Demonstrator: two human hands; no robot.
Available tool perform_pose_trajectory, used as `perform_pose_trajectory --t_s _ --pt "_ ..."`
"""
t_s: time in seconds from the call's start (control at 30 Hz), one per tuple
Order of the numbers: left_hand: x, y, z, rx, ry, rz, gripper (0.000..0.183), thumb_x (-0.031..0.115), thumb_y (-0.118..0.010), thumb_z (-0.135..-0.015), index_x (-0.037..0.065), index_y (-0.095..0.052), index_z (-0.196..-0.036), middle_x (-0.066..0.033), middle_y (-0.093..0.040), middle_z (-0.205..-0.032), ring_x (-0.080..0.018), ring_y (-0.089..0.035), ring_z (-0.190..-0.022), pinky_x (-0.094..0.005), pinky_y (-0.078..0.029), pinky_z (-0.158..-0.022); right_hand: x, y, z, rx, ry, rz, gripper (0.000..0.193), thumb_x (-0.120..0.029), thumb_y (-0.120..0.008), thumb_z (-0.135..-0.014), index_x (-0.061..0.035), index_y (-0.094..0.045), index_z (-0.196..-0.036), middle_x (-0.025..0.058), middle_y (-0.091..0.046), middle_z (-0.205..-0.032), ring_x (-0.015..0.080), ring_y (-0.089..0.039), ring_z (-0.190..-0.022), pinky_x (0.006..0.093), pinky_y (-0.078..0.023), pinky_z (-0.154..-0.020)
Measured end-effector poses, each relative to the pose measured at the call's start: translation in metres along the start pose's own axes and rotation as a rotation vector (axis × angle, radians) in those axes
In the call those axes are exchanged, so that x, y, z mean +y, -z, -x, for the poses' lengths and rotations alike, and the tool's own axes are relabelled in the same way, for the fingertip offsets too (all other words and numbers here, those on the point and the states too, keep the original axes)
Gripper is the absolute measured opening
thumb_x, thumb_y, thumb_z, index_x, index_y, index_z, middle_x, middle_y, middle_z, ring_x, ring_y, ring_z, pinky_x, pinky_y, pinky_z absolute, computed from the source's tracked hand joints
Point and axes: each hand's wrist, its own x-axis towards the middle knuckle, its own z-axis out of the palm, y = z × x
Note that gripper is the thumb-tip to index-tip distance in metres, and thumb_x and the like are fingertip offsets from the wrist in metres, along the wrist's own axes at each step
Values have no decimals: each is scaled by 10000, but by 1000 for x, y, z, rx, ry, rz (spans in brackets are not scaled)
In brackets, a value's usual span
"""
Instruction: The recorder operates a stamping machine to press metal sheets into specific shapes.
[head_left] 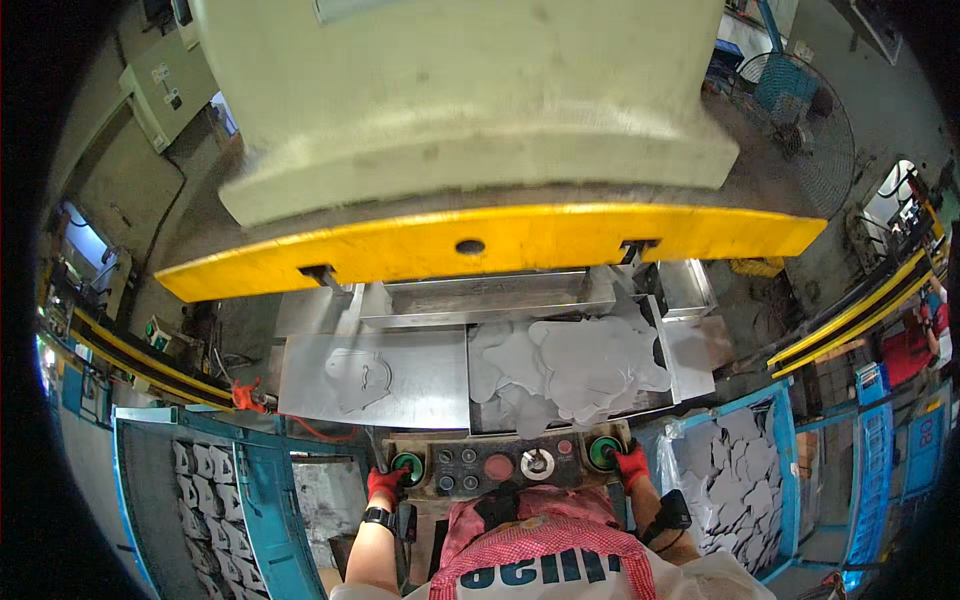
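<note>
My left hand, in a red glove, grips the outer side of a green-ringed push button at the left end of a control panel. At the panel's right end, my right hand, also red-gloved, is closed at the side of a second green-ringed button. Both hands partly hide their fingers. Beyond the panel lies a flat metal plate with a thin cut shape on it. To its right, grey flat sheet pieces lie in an overlapping heap.
A large press with a yellow front beam spans the space above the metal plate. A blue bin of grey pieces stands at right. Shaped parts fill another blue container at left. A caged fan stands far right.
</note>
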Motion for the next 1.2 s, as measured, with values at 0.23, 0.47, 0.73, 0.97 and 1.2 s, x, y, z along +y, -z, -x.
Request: perform_pose_trajectory --t_s 0.23,0.47,0.73,0.97,1.2 --pt "17 -5 20 -87 54 137 944 259 -835 -488 -25 -342 -1242 -172 -531 -1102 -246 -552 -893 -373 -475 -678 -25 12 17 34 -31 141 522 -152 -707 -660 20 -470 -1092 143 -577 -1029 220 -549 -971 318 -433 -836" --pt "-32 10 -9 25 -54 146 909 228 -828 -522 9 -334 -1253 -149 -563 -992 -220 -568 -759 -387 -472 -578 3 8 -16 -227 -72 -64 485 -138 -642 -734 -1 -453 -1159 109 -544 -1102 205 -519 -987 309 -426 -839" --pt "-1 31 69 217 -124 507 451 199 -714 -696 -1 -465 -1014 -67 -561 -727 -147 -477 -541 -332 -390 -451 -290 125 51 521 673 513 632 -253 -681 -672 -17 -425 -1200 210 -451 -1189 336 -392 -1143 406 -306 -959" --pt "91 1 134 346 -435 407 379 165 -732 -678 -6 -505 -930 11 -477 -709 -89 -420 -591 -284 -358 -487 -393 -29 47 -44 489 1098 1003 -660 -482 -681 50 -182 -1323 303 -286 -1302 438 -245 -1229 535 -165 -1002" --pt "158 -43 176 -48 -750 568 469 33 -702 -658 46 -514 -1088 7 -519 -809 -89 -468 -676 -229 -421 -599 -397 -77 34 -225 572 1367 606 -342 -453 -793 23 -326 -1259 250 -532 -1071 367 -515 -1003 464 -396 -842"
